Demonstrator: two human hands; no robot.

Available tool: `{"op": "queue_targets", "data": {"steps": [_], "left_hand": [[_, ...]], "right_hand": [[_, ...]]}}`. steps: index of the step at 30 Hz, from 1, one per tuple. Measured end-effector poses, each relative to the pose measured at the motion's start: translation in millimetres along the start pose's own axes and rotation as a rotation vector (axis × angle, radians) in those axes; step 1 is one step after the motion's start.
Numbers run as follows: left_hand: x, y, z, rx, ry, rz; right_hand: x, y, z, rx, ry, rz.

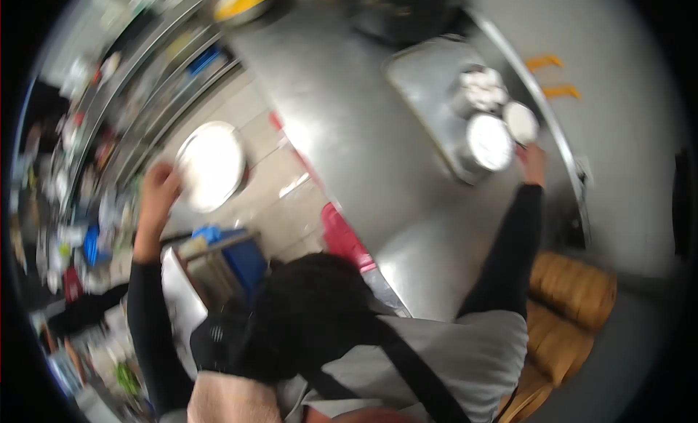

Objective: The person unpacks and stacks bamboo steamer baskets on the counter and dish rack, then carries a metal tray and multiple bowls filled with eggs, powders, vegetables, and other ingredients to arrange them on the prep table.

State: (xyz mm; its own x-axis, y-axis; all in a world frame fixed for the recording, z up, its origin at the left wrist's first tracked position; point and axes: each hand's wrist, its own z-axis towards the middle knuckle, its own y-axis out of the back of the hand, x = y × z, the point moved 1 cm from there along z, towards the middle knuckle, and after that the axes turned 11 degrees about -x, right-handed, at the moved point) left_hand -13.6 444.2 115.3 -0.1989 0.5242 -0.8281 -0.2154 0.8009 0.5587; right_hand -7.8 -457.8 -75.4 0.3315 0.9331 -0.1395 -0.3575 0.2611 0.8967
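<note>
My left hand (158, 194) is closed on the near edge of a round white plate (211, 166), held out over the floor to the left of the steel table. Blur hides the plate's depth and any contents. Across the table, my right hand (533, 165) reaches to a small round container with a whitish top (520, 123). The fingers are at its near side, but blur hides whether they grip it. Close by stand a larger round metal container with a bright white top (488, 142) and a container of several white pieces (482, 88).
The containers stand on or beside a metal tray (429, 85) on the steel table (327, 81). A dark object (400, 16) is at the far end. Cluttered shelves (138, 88) line the left. Red cloth or plastic (343, 237) hangs at the table's edge. Woven baskets (571, 292) stand at right.
</note>
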Motion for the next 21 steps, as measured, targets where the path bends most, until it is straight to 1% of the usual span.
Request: {"op": "queue_targets", "data": {"steps": [1,2,3,4,5,6,7,8,9,10,11,13,15,16,18,21], "left_hand": [[-12,-20,6,0.064,0.002,-0.095],[-22,-40,13,0.075,-0.084,-0.057],[-44,-62,17,0.137,-0.023,-0.14],[-51,-84,25,0.177,-0.035,-0.185],[-63,-104,26,0.199,0.005,-0.199],[-76,-122,29,0.243,0.028,-0.212],[-83,-139,31,0.268,0.024,-0.211],[-91,-157,33,0.302,0.017,-0.211],[-98,-175,35,0.337,0.007,-0.213],[-103,-176,36,0.352,-0.034,-0.205],[-105,-189,36,0.366,-0.073,-0.188],[-114,-208,40,0.374,-0.139,-0.139],[-124,-219,35,0.375,-0.201,-0.088],[-123,-224,38,0.37,-0.264,-0.021],[-123,-235,45,0.45,-0.246,0.02],[-149,-230,33,0.591,-0.055,-0.155]], "right_hand": [[-6,5,9,0.004,-0.194,0.118],[1,13,23,-0.07,-0.573,0.461],[14,26,35,-0.196,-0.783,0.712],[43,52,42,-0.224,-0.762,0.881],[85,82,39,-0.126,-0.639,1.05],[146,125,28,0.014,-0.566,1.298],[206,166,20,0.253,-0.268,1.438],[257,179,6,0.526,-0.342,1.505],[303,205,-3,0.76,-0.348,1.62],[336,213,-12,0.831,-0.241,1.711],[358,222,-17,0.938,-0.283,1.754],[380,212,-21,0.953,-0.409,1.818],[381,201,-26,0.889,-0.469,1.828],[382,196,-28,0.875,-0.443,1.782],[379,187,-29,0.869,-0.401,1.683],[364,184,-14,0.823,-0.561,1.66]]}}
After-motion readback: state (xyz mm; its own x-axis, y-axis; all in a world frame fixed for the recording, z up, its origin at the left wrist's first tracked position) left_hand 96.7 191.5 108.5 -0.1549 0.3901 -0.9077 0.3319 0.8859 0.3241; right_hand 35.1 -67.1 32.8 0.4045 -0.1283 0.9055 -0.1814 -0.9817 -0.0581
